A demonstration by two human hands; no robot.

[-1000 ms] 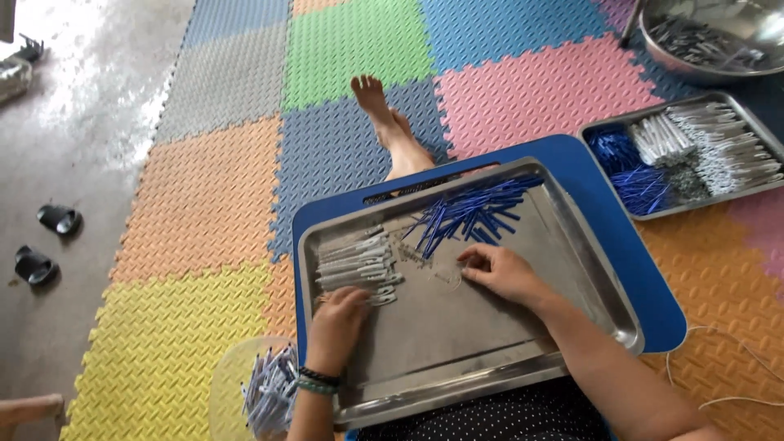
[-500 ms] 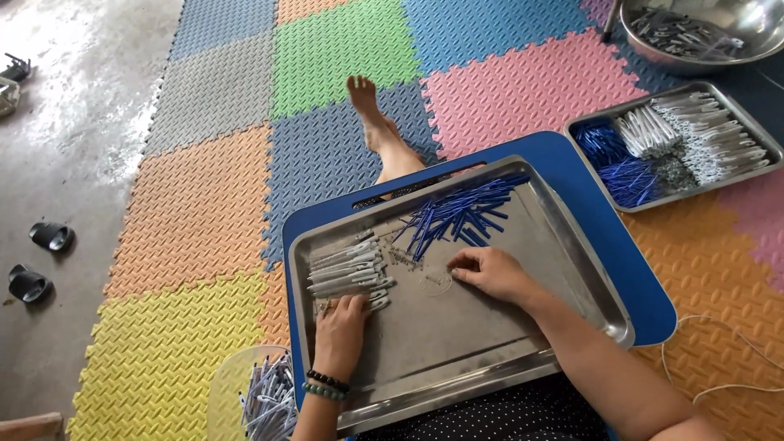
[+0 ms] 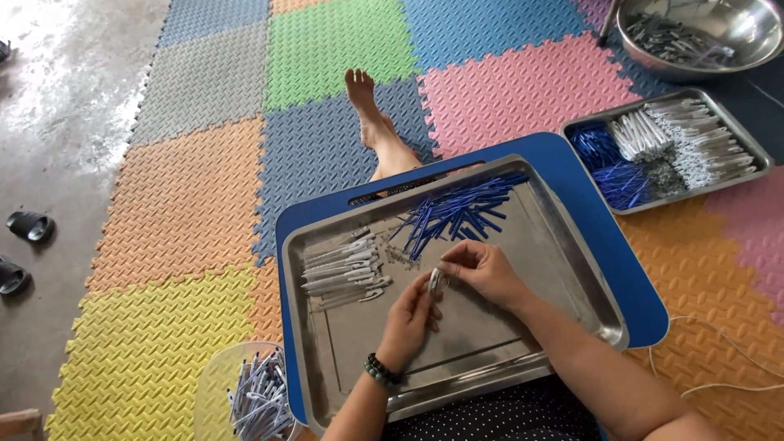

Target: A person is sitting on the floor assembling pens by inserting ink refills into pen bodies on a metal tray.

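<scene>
Item: 1 steel tray (image 3: 572, 269) resting on a blue board (image 3: 629, 269) across the person's lap, over a floor of coloured foam mats (image 3: 188, 204). Contents: a heap of blue tubes (image 3: 457, 214) toward the tray's far edge; a row of silver-white clip pieces (image 3: 343, 273) along its left edge; a few tiny loose parts between the 2 groups. Hands: 0.5 s ago both lay flat on the tray floor, the left beside the clip row, the right near the blue heap; now both are raised and brought together over the tray's centre. The left hand (image 3: 410, 318), a dark bead bracelet at its wrist, pinches 1 small silver piece (image 3: 434, 280) upright between thumb and fingers. The right hand (image 3: 486, 269) meets it from the other side, fingertips closed on the top of the same piece. Judged from that shift, picking is over and the 2 hands are at the fitting-together stage on this single piece. Surroundings: a clear tub of finished pens (image 3: 260, 398) off the tray's near-left corner; a second tray of sorted blue and white parts (image 3: 665, 151) on the floor at the right; a steel bowl (image 3: 702, 33) of grey parts beyond it; dark sandals (image 3: 28, 225) on the bare concrete at the left.
</scene>
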